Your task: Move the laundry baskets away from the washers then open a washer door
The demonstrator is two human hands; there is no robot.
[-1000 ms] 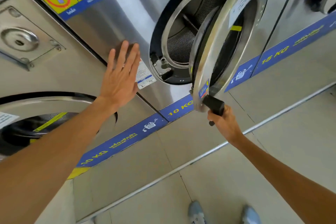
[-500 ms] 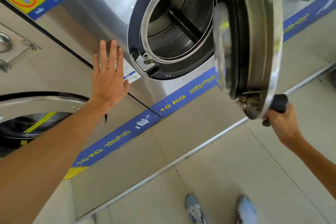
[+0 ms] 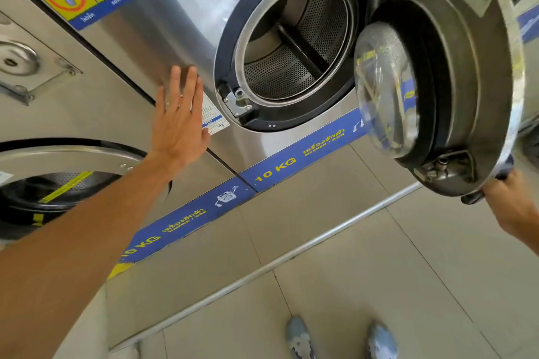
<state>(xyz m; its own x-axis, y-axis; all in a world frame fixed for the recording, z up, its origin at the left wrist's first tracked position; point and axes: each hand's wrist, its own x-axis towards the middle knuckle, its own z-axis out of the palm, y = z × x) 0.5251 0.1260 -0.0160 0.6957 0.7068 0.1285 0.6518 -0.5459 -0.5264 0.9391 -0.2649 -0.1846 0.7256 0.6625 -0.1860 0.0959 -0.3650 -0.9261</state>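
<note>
The washer door (image 3: pixel 455 73) stands wide open, swung out to the right of the round drum opening (image 3: pixel 294 41), with its inner glass bowl (image 3: pixel 385 90) facing the opening. The right hand (image 3: pixel 513 207) is clenched around the dark door handle (image 3: pixel 501 172) at the lower edge of the door. The left hand (image 3: pixel 179 122) is flat and released, fingers stretched, pressed on the steel front panel (image 3: pixel 163 46) just left of the opening, partly over a small white label (image 3: pixel 214 116). Below the opening runs a blue "10 KG" strip (image 3: pixel 277 169). Further left is a second washer's closed door (image 3: pixel 67 175). Two light blue shoes (image 3: pixel 338 338) stand on the tiled floor below.
</note>
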